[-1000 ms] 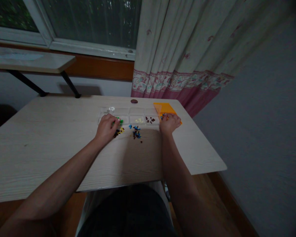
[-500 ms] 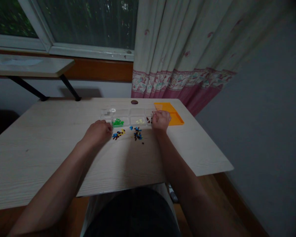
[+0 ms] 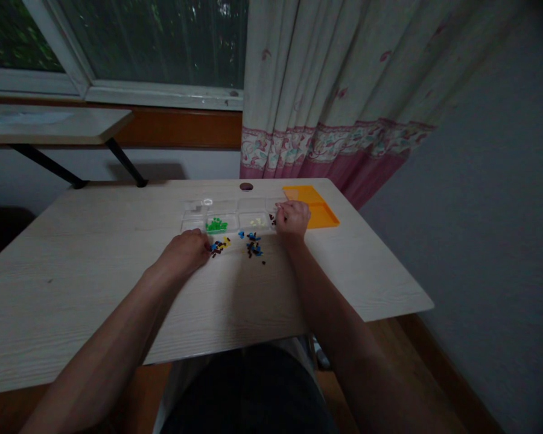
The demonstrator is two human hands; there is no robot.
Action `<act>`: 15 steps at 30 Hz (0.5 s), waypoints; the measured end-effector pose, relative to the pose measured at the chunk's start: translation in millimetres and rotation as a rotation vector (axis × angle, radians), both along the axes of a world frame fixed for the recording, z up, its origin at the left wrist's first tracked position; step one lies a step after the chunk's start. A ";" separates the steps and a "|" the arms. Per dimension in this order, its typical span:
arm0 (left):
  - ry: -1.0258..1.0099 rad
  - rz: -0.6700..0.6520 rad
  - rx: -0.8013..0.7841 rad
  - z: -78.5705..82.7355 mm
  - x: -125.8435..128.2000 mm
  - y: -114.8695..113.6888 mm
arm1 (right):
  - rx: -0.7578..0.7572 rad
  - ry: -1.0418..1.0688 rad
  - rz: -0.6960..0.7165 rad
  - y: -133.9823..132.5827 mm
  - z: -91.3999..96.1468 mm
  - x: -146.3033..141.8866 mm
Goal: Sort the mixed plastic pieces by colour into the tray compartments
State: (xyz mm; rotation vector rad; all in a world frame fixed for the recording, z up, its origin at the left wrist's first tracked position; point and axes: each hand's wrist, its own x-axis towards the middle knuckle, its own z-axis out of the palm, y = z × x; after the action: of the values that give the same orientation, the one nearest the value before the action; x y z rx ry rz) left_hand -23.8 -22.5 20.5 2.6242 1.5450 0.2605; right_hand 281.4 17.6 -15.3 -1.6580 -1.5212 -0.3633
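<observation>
A clear compartment box (image 3: pixel 194 211) lies at the far middle of the wooden table (image 3: pixel 95 271). One cell holds green beads (image 3: pixel 216 225), another pale yellow beads (image 3: pixel 256 222), another dark red beads (image 3: pixel 271 218). Loose blue, black and yellow beads (image 3: pixel 253 246) are scattered in front of it. My left hand (image 3: pixel 183 252) rests curled on the table, fingertips touching a small bead pile (image 3: pixel 219 245). My right hand (image 3: pixel 292 217) is curled over the box's right end by the dark red beads; what its fingers pinch is hidden.
An orange tray (image 3: pixel 315 207) lies right of the box near the table's right edge. A small dark round spot (image 3: pixel 246 187) sits at the far edge. A curtain (image 3: pixel 326 90) hangs behind, a second table (image 3: pixel 49 120) stands at far left under the window.
My right hand moved left from the orange tray to the box's right end. My left hand drew back from the green bead cell to the loose pile on the table.
</observation>
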 end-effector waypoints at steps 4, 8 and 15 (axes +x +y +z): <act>0.022 -0.008 -0.020 1.7 2.0 -1.8 | -0.012 0.008 0.015 0.2 -0.9 -0.6; 0.128 0.034 -0.042 8.6 11.7 -9.4 | -0.015 0.003 0.037 1.8 -2.0 -0.7; 0.043 -0.060 0.201 1.1 42.4 -24.9 | -0.002 0.006 0.093 -0.4 2.0 -4.7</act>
State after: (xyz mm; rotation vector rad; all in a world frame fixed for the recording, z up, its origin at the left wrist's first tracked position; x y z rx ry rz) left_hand 18.6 -47.5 21.6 2.8407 1.5238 0.3759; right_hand 276.7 17.2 -13.3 -1.5819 -1.5883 -0.3068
